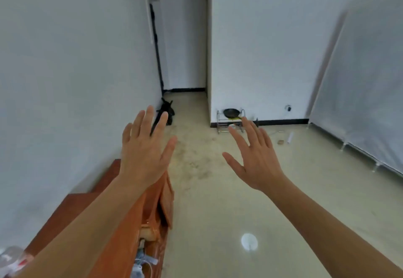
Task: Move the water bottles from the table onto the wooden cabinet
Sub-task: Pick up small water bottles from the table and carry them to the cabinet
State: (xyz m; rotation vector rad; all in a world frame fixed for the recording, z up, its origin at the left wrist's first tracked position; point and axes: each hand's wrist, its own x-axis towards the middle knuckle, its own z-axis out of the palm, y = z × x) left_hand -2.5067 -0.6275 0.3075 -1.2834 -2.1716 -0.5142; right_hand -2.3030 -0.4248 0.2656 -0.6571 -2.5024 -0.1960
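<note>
Both of my hands are raised in front of me with fingers spread and nothing in them. My left hand (145, 146) hovers above the far end of the wooden cabinet (72, 210), which runs along the left wall. My right hand (254, 157) is over the bare floor to the right of it. At the bottom left corner, on the cabinet top, a clear plastic bottle (12, 258) with a red and white label shows blurred, partly cut off by the frame edge. No table is in view.
The cabinet's door (166, 201) stands ajar, with cables and small items (141, 262) inside. A black object (166, 111) lies by the corridor corner. A metal rack holding a black pan (231, 114) stands at the far wall. A white fabric wardrobe (362, 94) fills the right side.
</note>
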